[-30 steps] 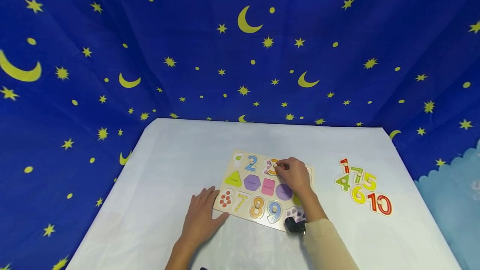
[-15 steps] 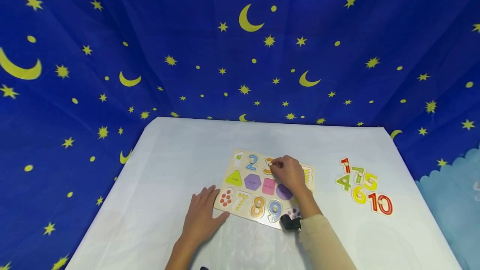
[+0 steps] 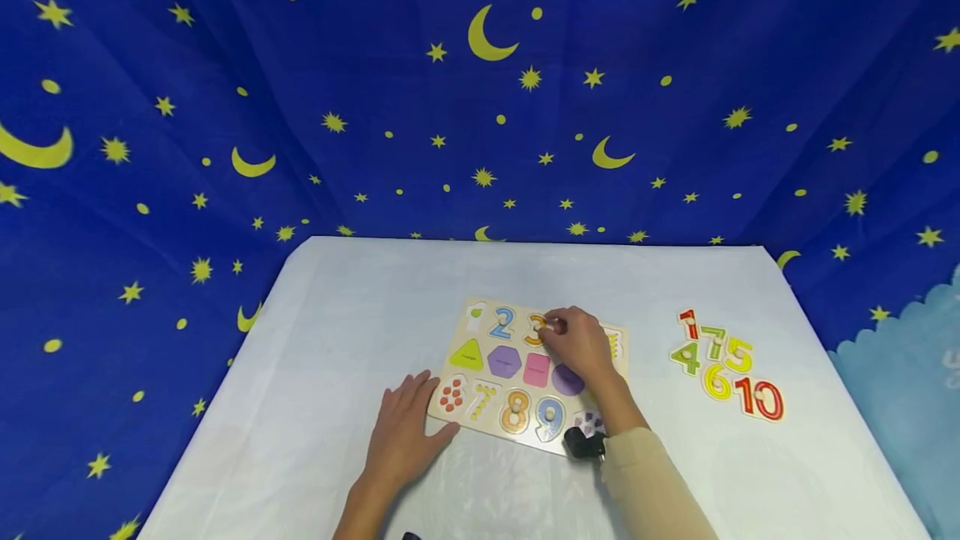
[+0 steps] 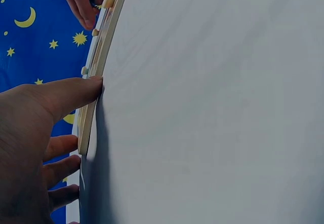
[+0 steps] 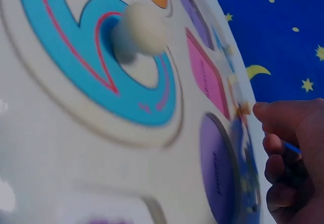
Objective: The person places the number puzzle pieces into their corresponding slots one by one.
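Observation:
My right hand (image 3: 583, 348) bends over the top row of a wooden number puzzle board (image 3: 491, 427), pinching the knob of the orange number 3 piece (image 3: 534, 340). That piece lies in line with the blue 2 (image 3: 498, 328). In the right wrist view its knob (image 5: 246, 108) sits at my fingertips. My left hand (image 3: 403, 432) rests on the table at the board's near left corner, fingers extended. The left wrist view shows that thumb (image 4: 76, 95) against the board's side edge (image 4: 99, 82). Orange 8 (image 3: 515, 421) and blue 9 (image 3: 551, 427) sit in the bottom row.
Several loose number pieces lie right of the board, among them a red 1 (image 3: 688, 326), a green 4 (image 3: 685, 358), a yellow 6 (image 3: 717, 382) and a red 10 (image 3: 760, 401). A blue star-patterned cloth (image 3: 420, 90) stands behind the white table (image 3: 375, 298).
My right hand has shifted slightly left with the number 3 piece, which now lies lined up in the top row. My left hand has stayed at the board's corner.

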Available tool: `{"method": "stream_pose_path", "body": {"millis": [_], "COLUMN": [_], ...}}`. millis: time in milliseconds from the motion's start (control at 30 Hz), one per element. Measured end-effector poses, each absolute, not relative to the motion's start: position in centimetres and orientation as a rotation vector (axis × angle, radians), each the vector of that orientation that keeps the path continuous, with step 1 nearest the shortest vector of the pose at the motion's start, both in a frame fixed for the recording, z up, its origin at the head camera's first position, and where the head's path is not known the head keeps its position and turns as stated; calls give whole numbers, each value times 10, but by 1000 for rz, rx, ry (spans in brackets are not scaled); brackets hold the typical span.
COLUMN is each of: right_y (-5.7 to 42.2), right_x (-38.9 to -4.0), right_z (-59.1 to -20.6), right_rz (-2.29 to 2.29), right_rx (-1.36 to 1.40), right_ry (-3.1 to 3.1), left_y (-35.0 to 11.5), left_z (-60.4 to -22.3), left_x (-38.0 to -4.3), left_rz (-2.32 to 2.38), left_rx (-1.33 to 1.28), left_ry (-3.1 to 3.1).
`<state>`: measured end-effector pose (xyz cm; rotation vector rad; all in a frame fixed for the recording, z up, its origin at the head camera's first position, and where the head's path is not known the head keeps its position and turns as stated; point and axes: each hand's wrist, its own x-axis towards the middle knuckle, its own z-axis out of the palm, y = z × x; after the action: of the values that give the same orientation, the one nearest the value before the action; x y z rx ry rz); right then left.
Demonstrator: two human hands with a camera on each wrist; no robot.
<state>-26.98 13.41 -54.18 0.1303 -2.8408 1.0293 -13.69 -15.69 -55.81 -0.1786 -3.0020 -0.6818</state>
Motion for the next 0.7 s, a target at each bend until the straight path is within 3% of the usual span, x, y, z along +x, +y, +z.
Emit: {"method": "stream_pose_path", "body": {"millis": [700], "right_y": [208], "right_x": [-252], "right_z": [-541], "right_rz": [1102], "right_rx": [-22], "right_ry": [-2789], "left_y": [-156], "left_z": [-559], "left_x": [-137], "left_rz": [-621], "left_rx": [-198], "left_ry": [-2992]}}
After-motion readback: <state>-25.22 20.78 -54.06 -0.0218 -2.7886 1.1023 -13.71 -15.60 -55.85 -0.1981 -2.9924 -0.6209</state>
